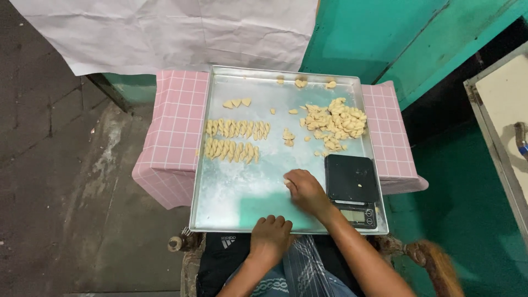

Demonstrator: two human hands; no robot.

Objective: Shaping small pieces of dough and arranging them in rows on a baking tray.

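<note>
My right hand [304, 190] flat on tray [236, 203], fingers pressing dough piece [287, 181] beside scale [352, 187]. My left hand [270, 235] curled over tray's near rim, grasping nothing.

Pale beige dough pieces [335, 120] on a silver tray [236, 203], pink checked cloth [176, 121], black scale [352, 181].

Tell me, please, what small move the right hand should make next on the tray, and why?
Probably carry the dough piece under the right hand up to the lower row of shaped pieces and set it at the row's right end. The fingers press a small piece on the metal tray, both rows end there, and the left hand only grips the tray's near edge.
</note>
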